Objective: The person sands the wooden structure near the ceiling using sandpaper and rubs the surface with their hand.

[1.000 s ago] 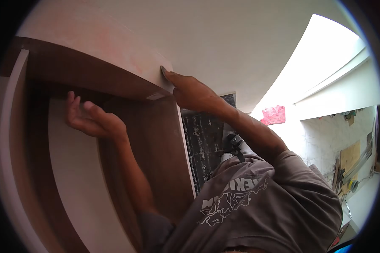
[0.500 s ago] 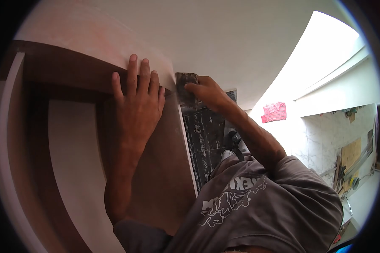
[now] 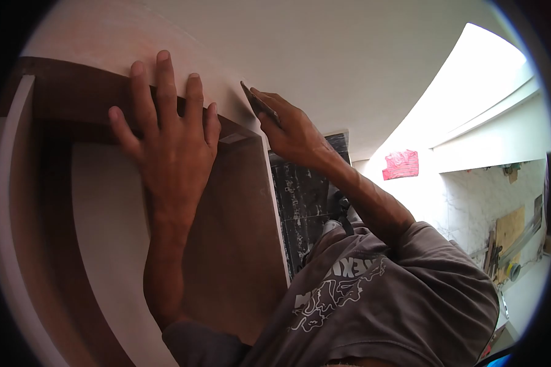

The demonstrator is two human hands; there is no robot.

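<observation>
My left hand (image 3: 171, 140) is open, its fingers spread over the front edge of the brown cabinet (image 3: 226, 214), with the fingertips on or just above the pale, pink-smudged surface (image 3: 122, 37). In my right hand (image 3: 291, 131) is a flat dark block (image 3: 256, 103), pinched between thumb and fingers. The block is tilted, seen nearly edge-on, by the corner where the cabinet edge meets the pale surface. Whether its lower edge touches the surface is hard to tell.
A black marbled panel (image 3: 297, 202) lies below my right forearm. To the right are a bright opening, a pink cloth or bag (image 3: 401, 165), and a marbled floor (image 3: 471, 199) with a wooden board (image 3: 509, 235), long strips and a yellow roll (image 3: 513, 271).
My left hand first turned from palm-up to flat with spread fingers, then shifted left and up. My right hand swung the block to face-on, then back to edge-on, further up and left.
</observation>
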